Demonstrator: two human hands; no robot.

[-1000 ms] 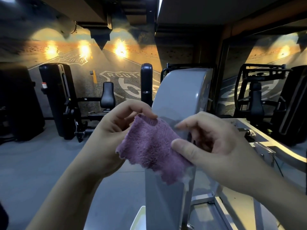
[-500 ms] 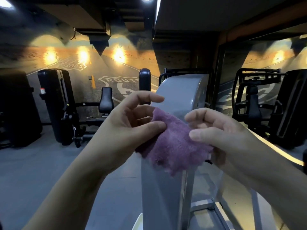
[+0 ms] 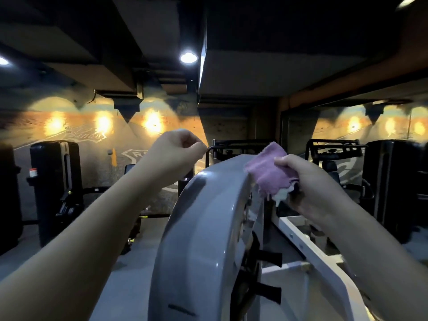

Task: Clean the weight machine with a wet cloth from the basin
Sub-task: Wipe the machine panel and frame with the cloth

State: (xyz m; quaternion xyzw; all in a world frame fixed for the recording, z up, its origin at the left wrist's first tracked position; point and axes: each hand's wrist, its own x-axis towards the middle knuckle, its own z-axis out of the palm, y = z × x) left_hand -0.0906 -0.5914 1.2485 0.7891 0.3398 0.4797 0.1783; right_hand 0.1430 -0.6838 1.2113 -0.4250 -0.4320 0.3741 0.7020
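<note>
The grey curved shroud of the weight machine (image 3: 203,228) rises in the middle of the view, with its pale frame (image 3: 308,249) running off to the right. My right hand (image 3: 310,181) grips a folded purple cloth (image 3: 268,170) at the shroud's upper right edge; the cloth touches or nearly touches the rim. My left hand (image 3: 178,151) is raised to the left of the shroud top, fingers curled with nothing in them. The basin is not in view.
Black gym machines stand on the left (image 3: 55,193) and far right (image 3: 391,188). A black frame (image 3: 238,144) sits behind the shroud. A painted wall with lamps closes the back. Grey floor lies to the left of the machine.
My left hand let go of the cloth and drew away to the left. My right hand carried the cloth up to the shroud's upper edge. The view tilted upward.
</note>
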